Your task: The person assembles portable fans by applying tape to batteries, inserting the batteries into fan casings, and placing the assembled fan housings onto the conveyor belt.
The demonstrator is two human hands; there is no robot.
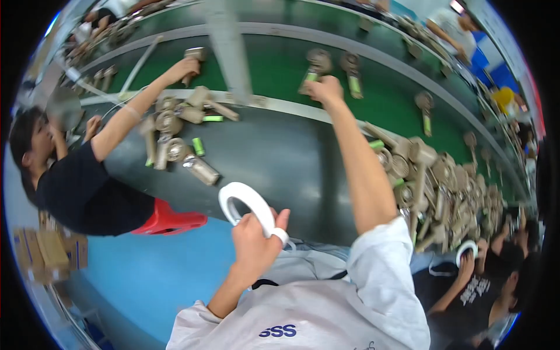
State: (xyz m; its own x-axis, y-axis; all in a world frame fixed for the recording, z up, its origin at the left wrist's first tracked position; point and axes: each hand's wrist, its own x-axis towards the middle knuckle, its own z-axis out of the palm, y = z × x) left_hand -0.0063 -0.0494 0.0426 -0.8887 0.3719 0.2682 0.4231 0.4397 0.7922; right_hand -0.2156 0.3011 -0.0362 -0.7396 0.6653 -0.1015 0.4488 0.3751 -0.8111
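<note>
In my left hand (256,239) is a roll of white tape (251,201), held up over the near edge of the dark work table (280,157), the fingers closed round its lower side. My right arm stretches out over the green conveyor belt (265,64). There my right hand (325,90) is closed on the handle of a beige handheld fan (319,60); a green strip shows along the handle. Just right of it on the belt lies another handheld fan (351,67), also with a green part.
A big heap of beige fans (443,186) covers the table's right side; a smaller group (169,125) lies left. Loose green cylinders (198,146) lie nearby. A grey post (227,52) rises beyond. At left, a co-worker (93,175) beside a red stool (172,219) reaches onto the belt.
</note>
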